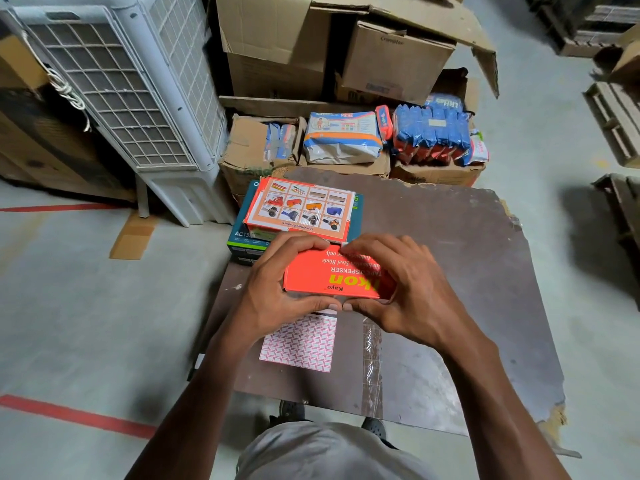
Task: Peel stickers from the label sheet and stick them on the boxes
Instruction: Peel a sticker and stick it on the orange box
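Your fingers (304,242) are wrapping the flat orange cardboard tape-dispenser box (332,273) from both sides: your left hand (277,289) is clamping its left end, your right hand (398,289) is covering its right end, and both thumbs are meeting along the near edge. You are probably holding it this way to steady it or press a sticker down, though no sticker is visible on its top face. The right hand is hiding part of the yellow lettering.

Just near of the box, the white label sheet with pink-bordered stickers (299,342) is lying flat on the worn brown table (467,271), within easy reach; its far edge is disappearing under your thumbs.

Beyond, a shrink-wrapped orange box with product pictures (301,207) is sitting on a dark teal box (242,242), probably waiting their turn. Whether either is already labelled, you cannot tell.
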### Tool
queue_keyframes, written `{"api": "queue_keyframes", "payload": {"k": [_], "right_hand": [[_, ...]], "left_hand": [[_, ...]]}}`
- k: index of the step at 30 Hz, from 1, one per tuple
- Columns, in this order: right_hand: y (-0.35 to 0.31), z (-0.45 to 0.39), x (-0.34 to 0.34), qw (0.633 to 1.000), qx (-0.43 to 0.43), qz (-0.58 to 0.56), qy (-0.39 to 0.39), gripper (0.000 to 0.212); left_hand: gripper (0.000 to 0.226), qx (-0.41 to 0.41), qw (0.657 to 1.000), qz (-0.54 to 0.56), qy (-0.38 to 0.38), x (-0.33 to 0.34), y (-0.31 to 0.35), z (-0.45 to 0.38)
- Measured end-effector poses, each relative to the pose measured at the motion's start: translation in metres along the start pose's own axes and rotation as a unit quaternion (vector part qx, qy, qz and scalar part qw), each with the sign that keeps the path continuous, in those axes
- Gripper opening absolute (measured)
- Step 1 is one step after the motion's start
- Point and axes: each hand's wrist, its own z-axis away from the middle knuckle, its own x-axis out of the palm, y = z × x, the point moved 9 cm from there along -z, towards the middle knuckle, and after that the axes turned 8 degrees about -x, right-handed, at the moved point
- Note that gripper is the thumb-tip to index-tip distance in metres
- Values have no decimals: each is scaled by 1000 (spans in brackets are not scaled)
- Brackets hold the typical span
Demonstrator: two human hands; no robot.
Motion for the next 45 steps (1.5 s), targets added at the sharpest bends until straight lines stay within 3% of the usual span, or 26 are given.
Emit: {"api": "queue_keyframes", "payload": {"k": [6, 8, 10, 15, 19, 23, 26, 29, 32, 37, 45], "right_hand": [[1, 1, -2, 1000, 7, -2, 0, 75], [4, 4, -5, 997, 35, -67, 13, 77], [11, 6, -10, 984, 77, -156, 34, 67], [21, -2, -15, 977, 133, -164, 37, 43], [38, 6, -4, 952, 212, -220, -9, 47], [42, 18, 13, 896, 283, -337, -64, 49], [42, 19, 15, 887, 292, -355, -44, 48], [44, 17, 17, 883, 300, -361, 6, 46], [46, 17, 19, 877, 304, -370, 32, 45], [48, 19, 26, 870, 309, -380, 50, 39], [47, 17, 27, 859, 289, -418, 53, 36]], "left_hand": [[74, -1, 1000, 7, -1, 1, 0, 0], [74, -7, 1000, 9, -3, 2, -2, 1], [79, -11, 1000, 11, -5, 3, -3, 2], [88, 5, 1000, 20, -18, 9, 2, 3], [87, -6, 999, 35, -16, 11, 2, 4], [97, -35, 995, 93, -15, 13, -4, 3], [104, -60, 984, 157, 53, 6, -18, 1], [95, -91, 980, 132, 116, 0, -30, 1], [89, -112, 981, 118, 103, 5, -32, 0], [100, -137, 973, 177, 57, 14, -30, -2], [90, -129, 963, 218, 92, 6, -32, -3]]}}
